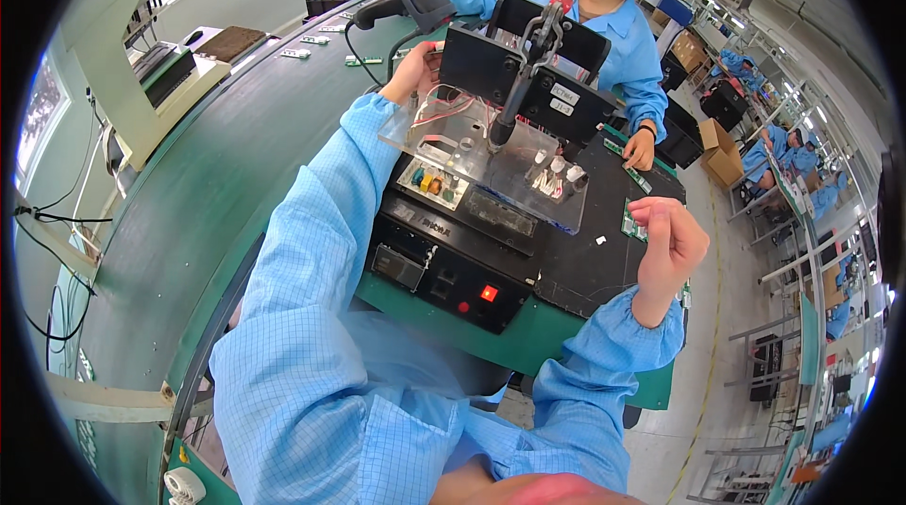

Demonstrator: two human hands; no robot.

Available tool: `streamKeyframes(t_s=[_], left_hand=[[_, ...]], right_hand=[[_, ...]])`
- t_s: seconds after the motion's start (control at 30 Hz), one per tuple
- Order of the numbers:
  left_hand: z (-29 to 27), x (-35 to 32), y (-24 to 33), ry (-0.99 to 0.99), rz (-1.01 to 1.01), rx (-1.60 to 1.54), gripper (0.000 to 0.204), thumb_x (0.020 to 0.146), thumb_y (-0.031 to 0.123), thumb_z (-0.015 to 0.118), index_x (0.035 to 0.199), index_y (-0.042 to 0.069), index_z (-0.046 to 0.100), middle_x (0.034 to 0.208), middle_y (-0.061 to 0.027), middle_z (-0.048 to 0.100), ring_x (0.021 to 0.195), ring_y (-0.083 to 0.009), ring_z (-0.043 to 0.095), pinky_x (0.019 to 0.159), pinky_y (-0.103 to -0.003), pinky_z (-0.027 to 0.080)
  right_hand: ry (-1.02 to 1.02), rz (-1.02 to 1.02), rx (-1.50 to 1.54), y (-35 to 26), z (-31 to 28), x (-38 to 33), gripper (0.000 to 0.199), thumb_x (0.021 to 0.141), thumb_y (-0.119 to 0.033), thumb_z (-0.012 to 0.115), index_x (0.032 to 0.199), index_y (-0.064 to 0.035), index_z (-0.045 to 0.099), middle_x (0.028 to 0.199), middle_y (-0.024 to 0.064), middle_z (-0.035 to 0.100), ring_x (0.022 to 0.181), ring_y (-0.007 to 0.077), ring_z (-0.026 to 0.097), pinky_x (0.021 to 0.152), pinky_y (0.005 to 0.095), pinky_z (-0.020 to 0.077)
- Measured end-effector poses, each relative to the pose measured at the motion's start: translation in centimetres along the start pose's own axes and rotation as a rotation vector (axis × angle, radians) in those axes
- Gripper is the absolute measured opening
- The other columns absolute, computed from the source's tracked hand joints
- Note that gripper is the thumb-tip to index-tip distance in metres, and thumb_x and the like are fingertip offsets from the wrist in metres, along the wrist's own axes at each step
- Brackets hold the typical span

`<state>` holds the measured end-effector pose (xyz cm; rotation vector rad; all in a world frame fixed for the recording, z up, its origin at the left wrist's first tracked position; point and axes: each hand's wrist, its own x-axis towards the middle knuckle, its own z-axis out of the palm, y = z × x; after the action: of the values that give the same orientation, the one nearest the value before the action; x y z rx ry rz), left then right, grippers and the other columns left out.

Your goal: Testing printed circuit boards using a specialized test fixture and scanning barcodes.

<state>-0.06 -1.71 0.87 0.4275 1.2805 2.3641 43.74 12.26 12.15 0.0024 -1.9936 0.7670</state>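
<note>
A test fixture (453, 260) stands before me, with a clear plate (439, 137), black upright panels (477, 61) and a toggle clamp (519, 90). My left hand (412, 74) reaches to the left edge of the front panel, fingers bent together and partly hidden; what they grip cannot be made out. Wires run beside it. On the right, my right hand (672, 245) has curled fingers, their tips at a green circuit board (634, 222) by the black mat. Whether the board is lifted is unclear. A red switch (489, 293) glows on the fixture's front.
Across the bench a person in blue (613, 33) has a hand (640, 148) near another circuit board (638, 180). A barcode scanner (425, 3) stands behind my left hand. Several boards (295, 53) lie on the green conveyor (217, 184). A cardboard box (722, 151) sits further right.
</note>
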Motion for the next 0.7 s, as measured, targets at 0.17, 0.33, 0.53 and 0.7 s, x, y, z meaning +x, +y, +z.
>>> streamKeyframes(t_s=[0.17, 0.33, 0.53, 0.7], left_hand=[[0.5, -0.1, 0.5, -0.100, 0.016, -0.082, 0.036, 0.102, 0.033, 0.049, 0.111, 0.003, 0.067, 0.102, -0.0115, 0.071, 0.093, -0.0264, 0.067, 0.090, -0.043, 0.054], [-0.1, 0.1, 0.6, -0.253, 0.053, -0.107, 0.032, 0.099, 0.029, 0.052, 0.108, 0.004, 0.069, 0.097, -0.0117, 0.072, 0.087, -0.0259, 0.068, 0.088, -0.041, 0.054], [-1.5, -0.2, -0.2, -0.217, -0.015, -0.021, 0.027, 0.096, 0.027, 0.055, 0.099, 0.003, 0.068, 0.096, -0.0118, 0.073, 0.086, -0.0247, 0.069, 0.087, -0.040, 0.054], [-6.4, -2.4, 0.1, -0.056, -0.066, 0.218, 0.015, 0.089, 0.018, 0.066, 0.094, 0.004, 0.066, 0.091, -0.0088, 0.068, 0.084, -0.0237, 0.068, 0.080, -0.039, 0.055]], right_hand=[[-0.021, 0.007, -0.025, 0.1, 0.1, 0.1, 0.023, 0.095, -0.005, 0.058, 0.078, 0.0048, 0.070, 0.078, 0.0113, 0.073, 0.069, 0.0172, 0.066, 0.062, 0.0280, 0.0485], [-0.034, -0.004, -0.005, 0.0, 0.2, 0.1, 0.022, 0.094, -0.004, 0.059, 0.078, 0.0052, 0.070, 0.078, 0.0118, 0.073, 0.069, 0.0170, 0.066, 0.062, 0.0280, 0.0485], [-0.033, 0.008, -0.002, 0.1, 0.1, 0.0, 0.023, 0.095, -0.005, 0.059, 0.078, 0.0055, 0.070, 0.079, 0.0120, 0.073, 0.069, 0.0172, 0.066, 0.062, 0.0280, 0.0485], [-0.035, -0.005, 0.001, 0.2, 0.2, 0.1, 0.022, 0.095, -0.005, 0.059, 0.078, 0.0053, 0.070, 0.078, 0.0117, 0.073, 0.069, 0.0172, 0.066, 0.062, 0.0284, 0.0488]])
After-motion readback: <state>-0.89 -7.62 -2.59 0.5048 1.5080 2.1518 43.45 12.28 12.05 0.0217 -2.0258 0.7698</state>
